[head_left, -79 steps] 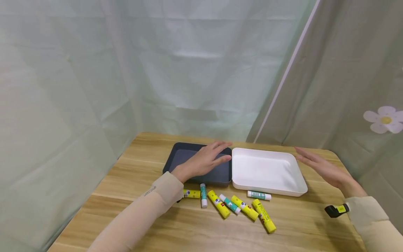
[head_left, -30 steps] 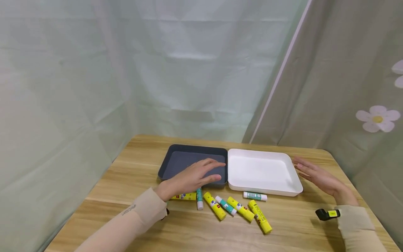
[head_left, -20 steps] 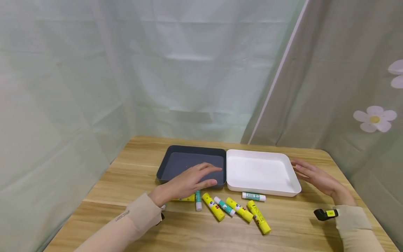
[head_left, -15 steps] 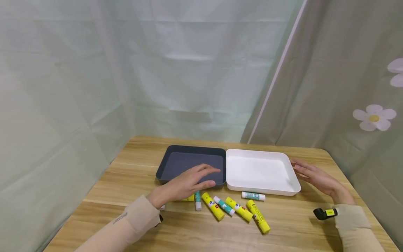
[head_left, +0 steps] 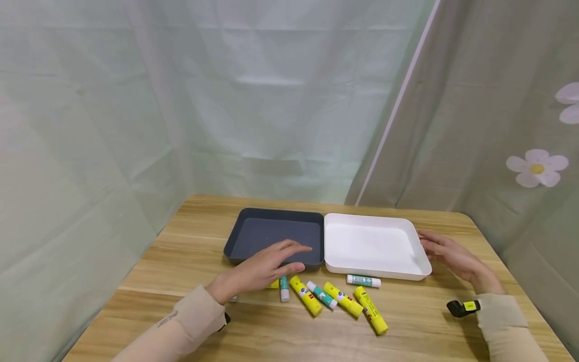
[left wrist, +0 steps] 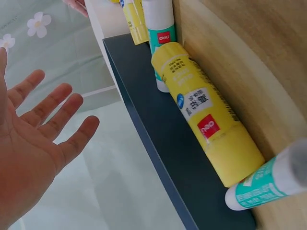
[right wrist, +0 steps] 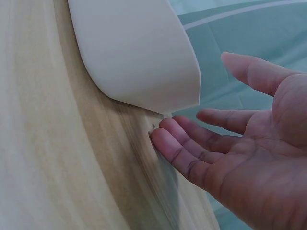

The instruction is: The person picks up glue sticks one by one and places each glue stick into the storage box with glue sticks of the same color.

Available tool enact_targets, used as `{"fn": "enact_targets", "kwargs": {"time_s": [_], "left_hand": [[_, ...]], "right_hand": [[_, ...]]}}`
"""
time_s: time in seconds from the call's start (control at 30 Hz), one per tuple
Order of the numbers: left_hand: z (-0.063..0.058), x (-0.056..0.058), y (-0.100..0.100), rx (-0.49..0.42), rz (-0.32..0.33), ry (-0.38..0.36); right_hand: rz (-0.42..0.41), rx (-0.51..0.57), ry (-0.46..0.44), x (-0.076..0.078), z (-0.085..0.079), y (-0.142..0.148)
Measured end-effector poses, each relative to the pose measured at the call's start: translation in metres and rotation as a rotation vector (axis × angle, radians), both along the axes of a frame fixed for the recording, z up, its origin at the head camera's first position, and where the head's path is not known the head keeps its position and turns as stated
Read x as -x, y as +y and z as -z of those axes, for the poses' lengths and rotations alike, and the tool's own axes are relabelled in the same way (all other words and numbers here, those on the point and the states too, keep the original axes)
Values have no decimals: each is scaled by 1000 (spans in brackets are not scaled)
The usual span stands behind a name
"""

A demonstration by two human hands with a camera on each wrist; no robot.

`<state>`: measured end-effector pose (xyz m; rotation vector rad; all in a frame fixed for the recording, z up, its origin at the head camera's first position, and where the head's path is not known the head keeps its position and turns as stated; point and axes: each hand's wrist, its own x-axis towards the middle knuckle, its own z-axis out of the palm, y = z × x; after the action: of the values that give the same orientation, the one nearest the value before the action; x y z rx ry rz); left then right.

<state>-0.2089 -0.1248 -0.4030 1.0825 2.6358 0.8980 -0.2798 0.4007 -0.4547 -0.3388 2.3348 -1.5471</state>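
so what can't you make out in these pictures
Head view: most of one yellow glue stick, hidden behind the left hand.
Left wrist view: the end of the lowest green-and-white glue stick, blurred and cut off by the right edge.
Right wrist view: the rest of the white tray, cut off by the top edge.

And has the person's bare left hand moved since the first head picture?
Yes. In the head view, the bare left hand has shifted toward the near rim of the dark, shallow rectangular tray, and slightly left.
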Motion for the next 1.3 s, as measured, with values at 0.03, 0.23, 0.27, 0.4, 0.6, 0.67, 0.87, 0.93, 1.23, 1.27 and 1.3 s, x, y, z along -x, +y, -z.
{"fn": "enact_targets", "kwargs": {"time_s": [0.03,0.23,0.27,0.4,0.6,0.67,0.87,0.93,1.23,1.27,1.3], "left_hand": [[1,0,-1,-3,4,-7],[6,-4,-10,-16,6,-36],[6,-5,-11,-16,3,-35],[10,-7,-15,-10,-4,-34],[13,-9,-15,-4,-1,-40],[13,-10,-14,-6,-1,-46],[14,-10,-12,-17,7,-63],[14,-9,-12,-16,8,-65],[18,-8,-7,-7,19,-67],[19,-8,-6,-7,22,-71],[19,-8,-5,-7,23,-76]], "right_hand": [[5,-3,-3,0,1,-1],[26,-36,-40,1,4,-7],[23,-39,-46,1,5,-8],[21,-36,-60,2,8,-9],[30,1,-68,2,11,-8],[31,9,-71,2,11,-8],[39,34,-91,2,10,-9],[44,40,-99,2,10,-9],[58,69,-91,1,12,-6],[58,76,-90,1,13,-5],[55,81,-92,1,14,-5]]}}
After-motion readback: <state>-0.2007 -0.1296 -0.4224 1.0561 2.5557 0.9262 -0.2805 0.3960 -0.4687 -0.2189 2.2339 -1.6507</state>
